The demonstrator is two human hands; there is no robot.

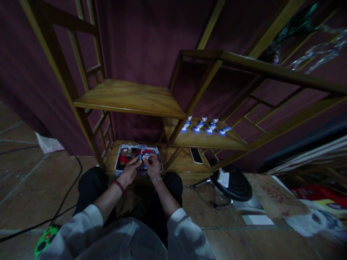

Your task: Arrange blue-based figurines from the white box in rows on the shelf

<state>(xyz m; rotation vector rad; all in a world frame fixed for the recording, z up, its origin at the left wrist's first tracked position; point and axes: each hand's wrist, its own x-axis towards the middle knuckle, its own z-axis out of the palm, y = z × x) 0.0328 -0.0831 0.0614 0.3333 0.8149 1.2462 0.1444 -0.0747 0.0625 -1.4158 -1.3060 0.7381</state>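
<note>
Over a shallow white box (118, 172) on the lowest shelf, both hands meet around a small blue-and-white figurine (143, 155). My right hand (153, 167) has its fingers closed on the figurine. Fingers of my left hand (131, 171) are pressed together against its left side, partly hiding it. Inside the box lie several small dark, brown and red figures (128, 153), too dim to make out singly. Up on the middle shelf to the right stand several blue-and-white figurines (210, 129) on round purple bases, with darker figures behind the front ones.
A wooden shelf unit (130, 95) with posts and lattice sides surrounds the hands. Right of the box lies a phone (196, 156). A black round stool (233, 185) stands on the tiles at right. Cables (78, 177) and a green-and-black object (46, 240) are at left.
</note>
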